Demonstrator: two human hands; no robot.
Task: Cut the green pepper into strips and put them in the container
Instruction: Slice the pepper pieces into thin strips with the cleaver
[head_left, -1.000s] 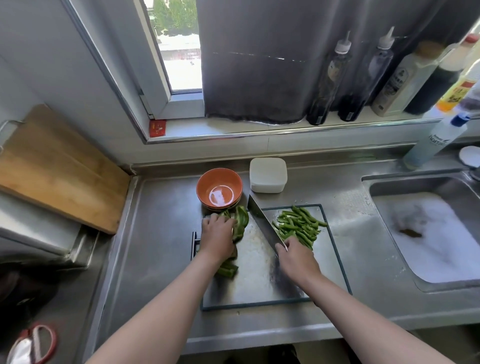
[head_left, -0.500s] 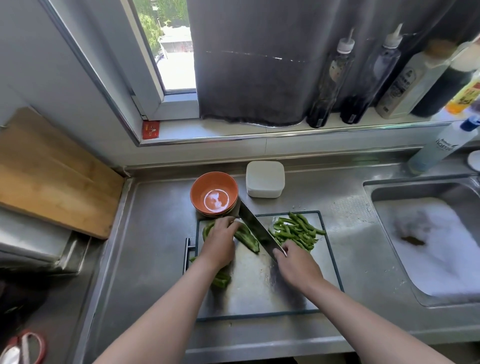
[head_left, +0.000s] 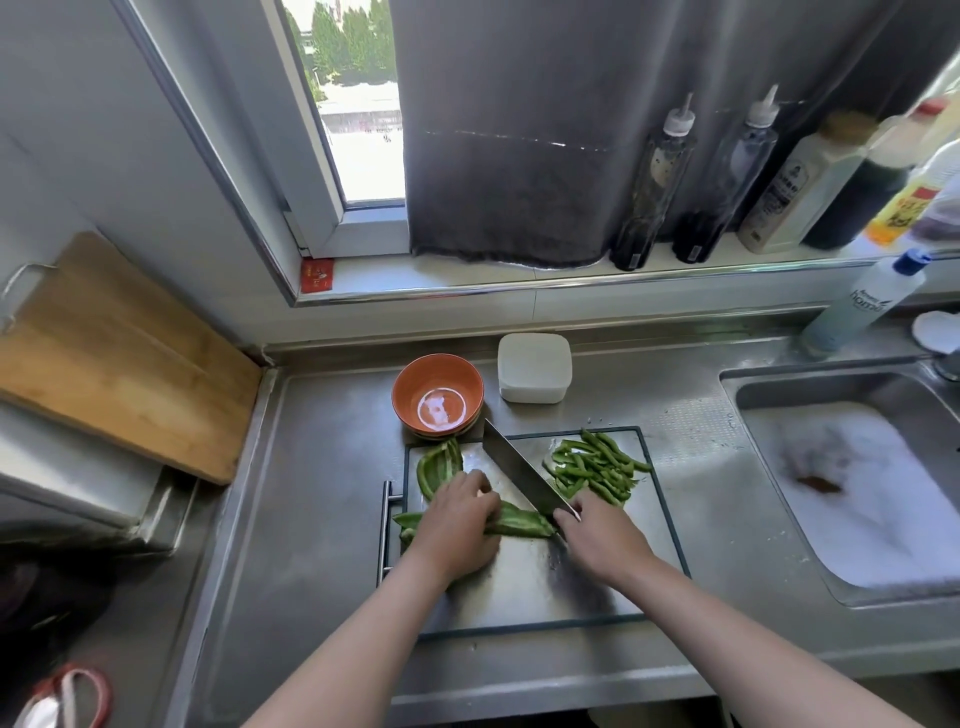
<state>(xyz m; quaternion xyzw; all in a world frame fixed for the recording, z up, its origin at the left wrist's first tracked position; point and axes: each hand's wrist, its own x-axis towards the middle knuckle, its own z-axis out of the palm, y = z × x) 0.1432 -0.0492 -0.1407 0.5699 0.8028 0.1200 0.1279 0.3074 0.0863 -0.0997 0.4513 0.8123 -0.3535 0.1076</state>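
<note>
Pinning a pepper piece (head_left: 519, 522) flat on the steel board (head_left: 519, 592), the left hand (head_left: 457, 525) curls its fingers over it. The right hand (head_left: 602, 540) grips the knife (head_left: 519, 478), its blade angled toward the orange bowl (head_left: 438, 397). Cut strips (head_left: 597, 467) crowd the board's far right corner; bare steel lies toward the near edge. 1 white container (head_left: 535, 368) sits behind on the steel counter. A bottle (head_left: 865, 306) by the foamy sink (head_left: 779, 400) reads "home".

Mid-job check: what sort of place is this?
Most likely a home kitchen: a stainless steel counter with a sudsy sink set into it, sauce bottles lined along the windowsill, and the right hand gripping a cleaver over a green pepper piece on the cutting board.
</note>
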